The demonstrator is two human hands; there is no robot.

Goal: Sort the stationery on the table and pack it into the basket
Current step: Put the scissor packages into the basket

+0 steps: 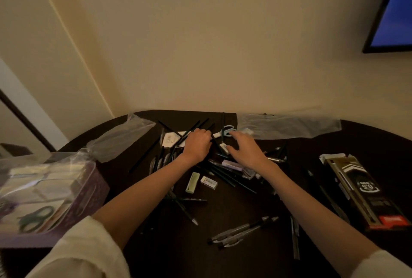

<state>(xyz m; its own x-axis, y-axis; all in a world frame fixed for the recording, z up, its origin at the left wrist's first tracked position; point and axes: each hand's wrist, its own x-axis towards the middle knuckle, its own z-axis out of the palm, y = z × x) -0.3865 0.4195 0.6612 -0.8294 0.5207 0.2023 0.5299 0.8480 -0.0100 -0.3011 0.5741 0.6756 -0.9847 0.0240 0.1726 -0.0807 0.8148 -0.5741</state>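
Note:
Dark pencils and pens [225, 175] lie scattered over the dark round table [234, 255]. My left hand [197, 144] is curled around a bunch of dark pencils at the far middle of the table. My right hand [246, 148] hovers beside it with fingers spread and relaxed, over a small white eraser [224, 148]. Blue-handled scissors [227, 131] lie just beyond both hands. A green eraser [193, 182] and a white eraser [209, 182] sit between my forearms. The purple basket [89, 190] stands at the left, holding plastic-wrapped items and green scissors [35, 216].
A black and gold pen box [361, 190] lies at the right edge. Clear plastic bags lie at the far left [120, 137] and far right [287, 126]. Clear pens [243, 229] lie near the front. A white packet [171, 141] sits beyond my left hand. A wall stands behind the table.

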